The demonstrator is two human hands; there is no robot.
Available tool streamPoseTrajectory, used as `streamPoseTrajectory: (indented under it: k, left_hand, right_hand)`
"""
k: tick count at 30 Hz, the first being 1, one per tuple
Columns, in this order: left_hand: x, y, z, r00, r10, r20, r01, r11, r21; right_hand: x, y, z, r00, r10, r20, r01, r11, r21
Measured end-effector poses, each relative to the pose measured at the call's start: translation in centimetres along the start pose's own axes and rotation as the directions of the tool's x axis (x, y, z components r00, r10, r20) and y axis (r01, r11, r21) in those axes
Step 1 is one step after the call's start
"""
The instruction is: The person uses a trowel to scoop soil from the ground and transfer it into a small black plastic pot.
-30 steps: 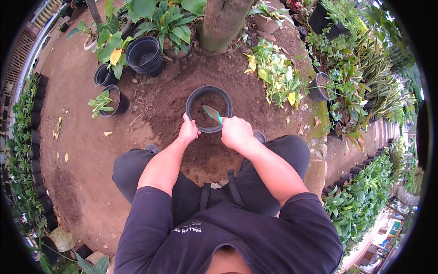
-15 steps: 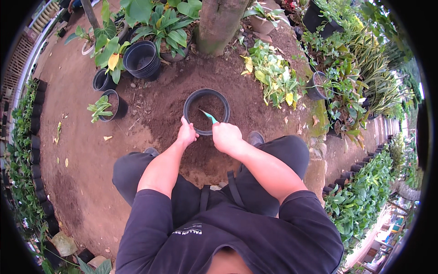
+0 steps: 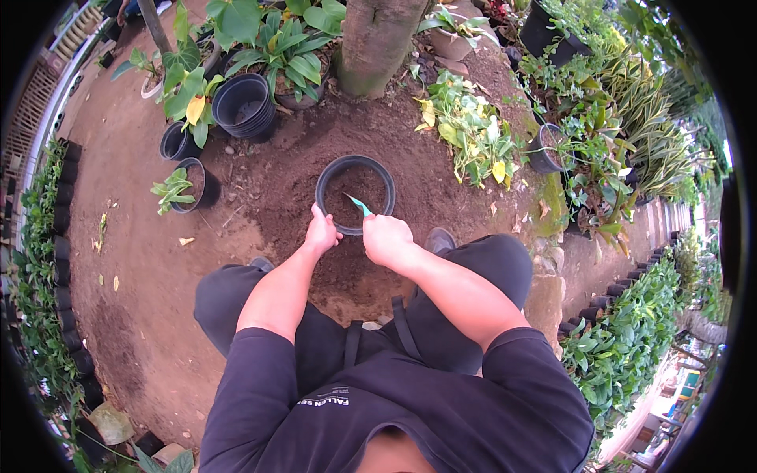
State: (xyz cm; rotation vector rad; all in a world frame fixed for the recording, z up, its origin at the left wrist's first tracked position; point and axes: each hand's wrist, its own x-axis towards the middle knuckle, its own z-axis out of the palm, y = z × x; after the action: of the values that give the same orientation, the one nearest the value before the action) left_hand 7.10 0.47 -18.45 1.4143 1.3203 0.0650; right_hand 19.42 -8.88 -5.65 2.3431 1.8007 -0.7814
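A round black plastic pot point(image 3: 321, 175) with dark soil point(image 3: 341, 206) in it stands on the ground before me. My left hand point(image 3: 322, 232) grips its near left rim, fingers closed round the edge. At the near right rim, my right hand point(image 3: 386, 239) is closed on a small turquoise hand trowel point(image 3: 360, 206). The handle is hidden inside my fist. The trowel's narrow, pale pointed tip reaches over the soil inside the pot; I cannot tell how deep it goes.
Loose soil point(image 3: 276, 185) surrounds the pot. Stacked black pots point(image 3: 246, 110) and a small potted plant point(image 3: 197, 188) stand to the left. A tree trunk point(image 3: 378, 47) rises beyond. Uprooted, yellowing leafy plants point(image 3: 473, 130) lie to the right, near a potted plant point(image 3: 546, 150).
My right hand and the trowel have shifted slightly to the left and nearer to me. The pot has moved a touch left. My left hand keeps its grip on the rim.
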Motion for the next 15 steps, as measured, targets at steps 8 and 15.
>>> streamPoseTrajectory:
  k: [8, 15]
  left_hand:
    - [-0.2, 0.1, -0.1, 1.0, 0.006, -0.009, -0.006, 1.0, 0.027]
    - [0.1, -0.3, -0.5, 1.0, -0.008, -0.011, 0.008, 1.0, 0.007]
  right_hand:
    - [-0.5, 0.5, -0.7, 0.997, 0.006, -0.073, -0.006, 1.0, 0.001]
    - [-1.0, -1.0, -1.5, 1.0, -0.015, 0.025, 0.013, 0.997, 0.078]
